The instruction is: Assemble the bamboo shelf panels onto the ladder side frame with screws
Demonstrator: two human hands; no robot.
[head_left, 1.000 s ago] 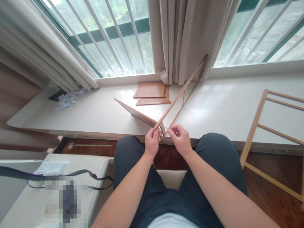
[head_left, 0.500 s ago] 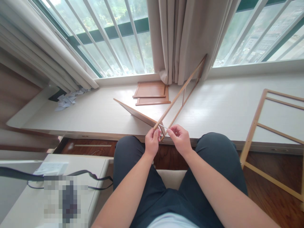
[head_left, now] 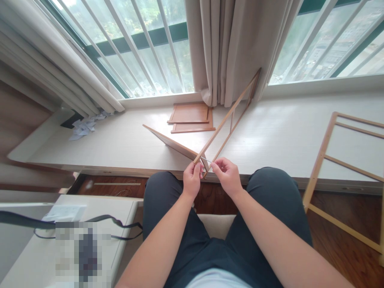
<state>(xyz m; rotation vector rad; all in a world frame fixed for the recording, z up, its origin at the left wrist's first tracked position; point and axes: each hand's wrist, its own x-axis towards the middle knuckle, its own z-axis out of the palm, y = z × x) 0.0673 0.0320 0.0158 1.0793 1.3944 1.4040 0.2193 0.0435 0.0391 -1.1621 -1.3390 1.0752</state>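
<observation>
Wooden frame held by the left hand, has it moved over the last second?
No, not visibly: the wooden frame's far end lines up with the same part of the curtain behind it.

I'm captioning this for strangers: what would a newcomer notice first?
In the middle, the left hand grips a slanting wooden frame by its near end, and the right hand holds a thin rod. Beyond them, two overlapping brown panels lie on the white ledge; another frame shows at far right.
</observation>
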